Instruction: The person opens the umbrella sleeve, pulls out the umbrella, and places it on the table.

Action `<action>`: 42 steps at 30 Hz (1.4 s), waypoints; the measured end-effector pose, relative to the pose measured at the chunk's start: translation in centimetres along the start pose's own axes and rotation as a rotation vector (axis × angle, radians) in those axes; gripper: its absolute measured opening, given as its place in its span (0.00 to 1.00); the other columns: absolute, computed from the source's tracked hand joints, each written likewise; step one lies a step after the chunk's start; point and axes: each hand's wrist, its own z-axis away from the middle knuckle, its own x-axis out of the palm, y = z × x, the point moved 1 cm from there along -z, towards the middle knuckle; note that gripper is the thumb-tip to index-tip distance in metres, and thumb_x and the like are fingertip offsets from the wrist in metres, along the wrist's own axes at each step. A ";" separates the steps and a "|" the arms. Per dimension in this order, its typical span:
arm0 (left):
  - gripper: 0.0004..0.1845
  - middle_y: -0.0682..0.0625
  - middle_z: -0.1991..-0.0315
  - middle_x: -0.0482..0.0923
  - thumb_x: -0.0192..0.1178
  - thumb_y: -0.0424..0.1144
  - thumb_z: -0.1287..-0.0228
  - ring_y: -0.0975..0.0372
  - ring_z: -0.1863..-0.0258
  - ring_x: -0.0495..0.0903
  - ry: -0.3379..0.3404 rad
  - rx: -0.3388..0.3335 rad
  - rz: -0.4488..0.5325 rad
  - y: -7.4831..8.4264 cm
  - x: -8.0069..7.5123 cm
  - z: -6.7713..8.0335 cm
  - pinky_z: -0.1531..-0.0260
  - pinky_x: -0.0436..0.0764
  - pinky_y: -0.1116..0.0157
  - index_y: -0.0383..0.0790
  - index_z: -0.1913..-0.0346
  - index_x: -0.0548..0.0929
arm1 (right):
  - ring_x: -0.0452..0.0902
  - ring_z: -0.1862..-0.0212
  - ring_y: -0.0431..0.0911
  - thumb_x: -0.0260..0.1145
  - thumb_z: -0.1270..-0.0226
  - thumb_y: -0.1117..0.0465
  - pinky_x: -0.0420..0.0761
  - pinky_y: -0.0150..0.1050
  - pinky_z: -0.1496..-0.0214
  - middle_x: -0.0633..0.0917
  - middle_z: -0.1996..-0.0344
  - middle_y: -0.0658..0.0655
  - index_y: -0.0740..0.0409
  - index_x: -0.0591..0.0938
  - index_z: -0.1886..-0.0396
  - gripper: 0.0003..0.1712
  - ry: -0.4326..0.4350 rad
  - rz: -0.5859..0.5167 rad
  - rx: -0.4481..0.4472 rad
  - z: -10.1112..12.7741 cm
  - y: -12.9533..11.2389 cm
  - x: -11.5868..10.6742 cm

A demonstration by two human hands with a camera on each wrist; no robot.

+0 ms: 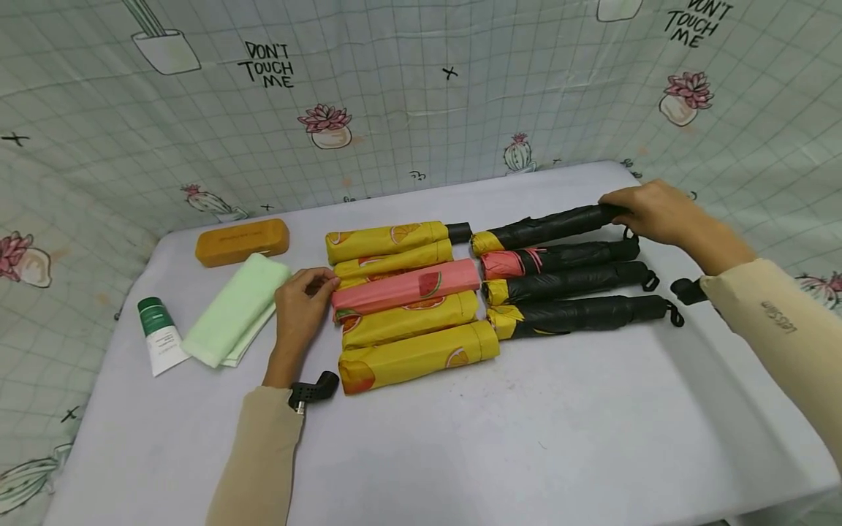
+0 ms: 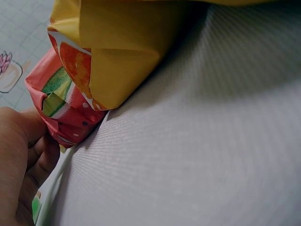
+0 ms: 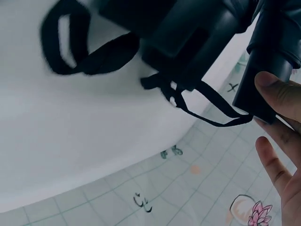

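Note:
Several folded umbrellas lie in two rows on the white table (image 1: 526, 424). The left row has yellow fruit-print ones (image 1: 414, 358) and one pink umbrella (image 1: 408, 288) in the middle. My left hand (image 1: 299, 307) holds the pink umbrella's left end; in the left wrist view its fingers (image 2: 28, 155) curl at the pink cover (image 2: 61, 108) beside a yellow one (image 2: 122, 52). The right row is black umbrellas (image 1: 572, 281). My right hand (image 1: 647, 212) lies curled over the handle end of the farthest black umbrella (image 1: 546, 228). In the right wrist view a fingertip (image 3: 277, 92) touches that black handle (image 3: 265, 56).
An orange case (image 1: 242, 242), a folded green towel (image 1: 237, 307) and a green-capped white tube (image 1: 158, 334) lie left of the umbrellas. Black wrist straps (image 3: 70, 47) trail from the handles. A printed curtain (image 1: 421, 95) walls the table's back and sides.

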 end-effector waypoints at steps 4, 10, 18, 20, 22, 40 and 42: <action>0.08 0.44 0.63 0.84 0.70 0.36 0.36 0.57 0.65 0.81 -0.009 -0.001 -0.004 0.0 0.2 0.0 0.65 0.73 0.75 0.34 0.60 0.87 | 0.83 0.67 0.55 0.73 0.45 0.77 0.81 0.54 0.64 0.87 0.60 0.64 0.67 0.83 0.52 0.19 0.007 0.009 0.023 0.8 0.5 -0.2; 0.08 0.44 0.63 0.84 0.70 0.36 0.36 0.57 0.65 0.81 -0.006 0.010 0.003 0.0 0.1 0.0 0.64 0.73 0.75 0.34 0.60 0.87 | 0.82 0.68 0.55 0.73 0.44 0.76 0.80 0.55 0.65 0.87 0.61 0.64 0.67 0.83 0.51 0.19 -0.020 0.021 0.055 1.6 1.0 -0.1; 0.07 0.43 0.65 0.84 0.70 0.35 0.37 0.57 0.66 0.81 -0.007 0.043 0.015 -0.1 0.1 -0.1 0.64 0.72 0.77 0.33 0.60 0.87 | 0.83 0.64 0.57 0.70 0.39 0.73 0.81 0.56 0.61 0.87 0.59 0.66 0.69 0.81 0.47 0.19 -0.132 0.017 0.142 2.2 1.4 1.0; 0.07 0.43 0.65 0.84 0.70 0.34 0.37 0.56 0.66 0.81 -0.009 0.043 0.015 -0.1 0.2 -0.1 0.64 0.72 0.77 0.33 0.60 0.87 | 0.83 0.60 0.60 0.69 0.38 0.74 0.80 0.58 0.57 0.86 0.56 0.69 0.70 0.80 0.46 0.20 -0.164 0.003 0.159 2.3 1.5 1.4; 0.07 0.43 0.65 0.84 0.70 0.34 0.37 0.56 0.66 0.81 -0.012 0.044 0.010 0.0 0.2 0.0 0.65 0.73 0.77 0.33 0.61 0.87 | 0.83 0.56 0.63 0.68 0.36 0.74 0.80 0.59 0.54 0.85 0.54 0.70 0.71 0.79 0.44 0.20 -0.178 -0.012 0.173 2.3 1.4 1.7; 0.10 0.48 0.60 0.81 0.68 0.39 0.34 0.62 0.62 0.79 -0.008 -0.044 0.119 0.4 0.0 -0.9 0.60 0.76 0.74 0.37 0.55 0.86 | 0.83 0.56 0.61 0.62 0.32 0.72 0.80 0.58 0.55 0.86 0.55 0.67 0.69 0.84 0.51 0.12 -0.097 -0.060 0.157 -1.9 -2.6 0.1; 0.11 0.47 0.59 0.80 0.67 0.39 0.33 0.62 0.60 0.79 -0.002 -0.056 0.117 0.6 0.1 -1.2 0.59 0.76 0.74 0.37 0.52 0.85 | 0.83 0.53 0.61 0.62 0.31 0.71 0.80 0.58 0.51 0.86 0.54 0.67 0.69 0.84 0.50 0.12 -0.118 -0.081 0.145 -2.8 -3.6 0.2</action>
